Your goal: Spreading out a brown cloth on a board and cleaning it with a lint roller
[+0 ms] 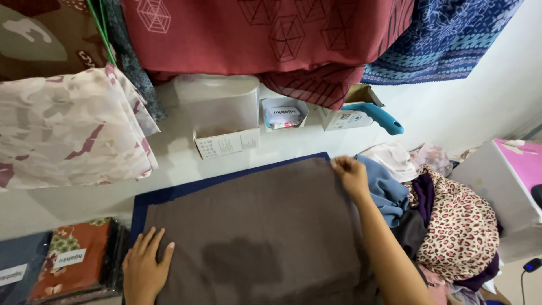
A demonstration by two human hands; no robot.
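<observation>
Left hand (145, 266) lies flat, pinning the brown cloth (259, 237); right hand (351, 176) pinches its far corner. I'd tug evenly to avoid wrinkles.

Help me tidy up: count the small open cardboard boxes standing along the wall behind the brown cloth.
3: one under the white plastic container, one in the middle, one by the blue handle. Hanging fabrics may hide more.
</observation>
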